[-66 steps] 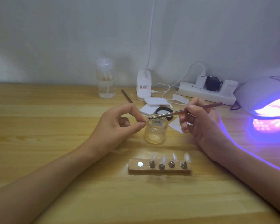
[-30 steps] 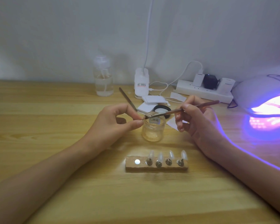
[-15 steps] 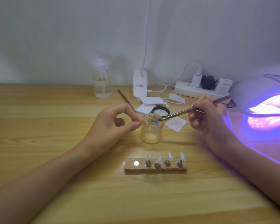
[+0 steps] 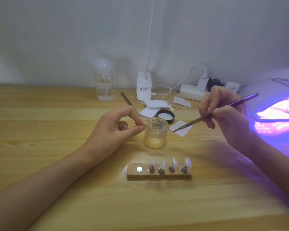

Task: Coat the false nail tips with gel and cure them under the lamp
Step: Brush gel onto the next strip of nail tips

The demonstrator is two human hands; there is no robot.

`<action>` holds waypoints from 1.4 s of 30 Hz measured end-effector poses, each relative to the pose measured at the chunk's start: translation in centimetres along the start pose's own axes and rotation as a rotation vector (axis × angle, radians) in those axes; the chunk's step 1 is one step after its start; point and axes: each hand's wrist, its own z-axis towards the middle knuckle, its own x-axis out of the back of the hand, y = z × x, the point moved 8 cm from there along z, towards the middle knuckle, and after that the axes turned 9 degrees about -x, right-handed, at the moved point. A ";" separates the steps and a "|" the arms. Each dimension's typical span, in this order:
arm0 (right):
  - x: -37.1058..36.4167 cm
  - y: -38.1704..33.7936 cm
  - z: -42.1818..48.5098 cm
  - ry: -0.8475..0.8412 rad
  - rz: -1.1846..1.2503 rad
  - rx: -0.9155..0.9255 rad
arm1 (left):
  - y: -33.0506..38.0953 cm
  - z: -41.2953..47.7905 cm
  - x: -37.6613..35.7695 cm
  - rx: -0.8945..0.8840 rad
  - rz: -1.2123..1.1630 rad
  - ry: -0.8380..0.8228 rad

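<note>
Blur hides whatever the left grip pinches between thumb and forefinger, just beside the rim of the open glass jar; it is too small to name. The right grip is curled round a thin brush, whose tip hangs over a white paper square right of the jar. Four false nail tips stand on a wooden block, between the jar and the counter's near edge, apart from both grips. The glowing lamp, at the counter's right edge, is cut off.
</note>
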 end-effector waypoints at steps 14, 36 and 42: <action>-2.6 5.4 -1.3 0.167 0.255 -0.367 | 0.1 0.1 -0.1 -0.028 -0.027 -0.008; -2.8 4.6 -1.5 0.199 0.203 -0.354 | 0.0 0.1 -0.1 -0.013 -0.015 -0.012; -2.7 4.8 -1.5 0.203 0.213 -0.371 | 0.1 0.1 -0.1 0.002 -0.017 -0.010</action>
